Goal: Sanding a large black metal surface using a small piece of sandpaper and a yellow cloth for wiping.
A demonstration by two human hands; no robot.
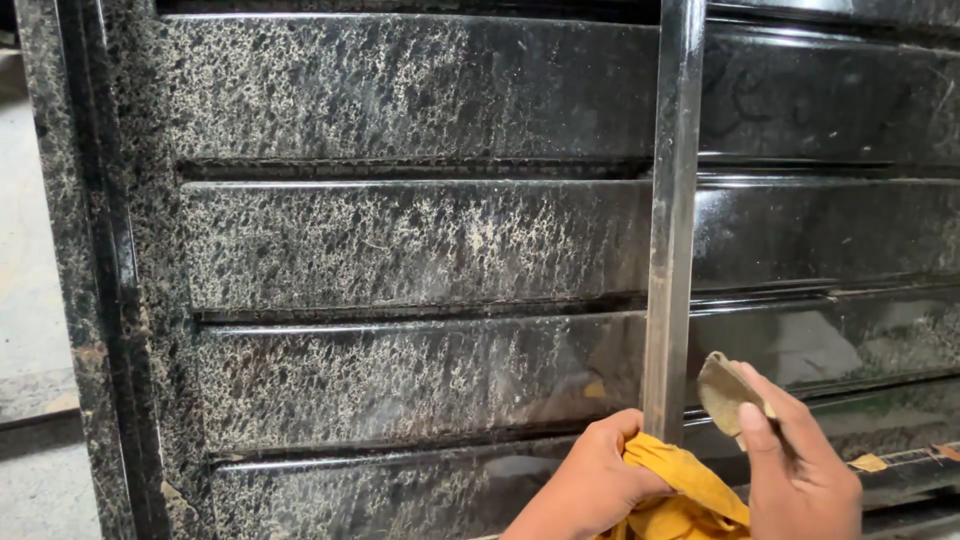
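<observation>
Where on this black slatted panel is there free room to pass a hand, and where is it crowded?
Free: the speckled slats between the left frame post and the upright metal bar, and the glossy slats right of that bar. Crowded: the bar's foot, where the left hand bunches a yellow cloth and the right hand holds a worn brownish pad.

Yellow cloth (680, 495): bunched, crumpled, clutched in left hand (600, 480), pressed against foot of bar (672, 230).
Pad (726, 392): small, worn, tan-grey, curled at edge, pinched in right hand (800, 460), held just right of bar, near black slat.
Bar: narrow, upright, metal, dull and dusty, crossing speckled black slats.
</observation>
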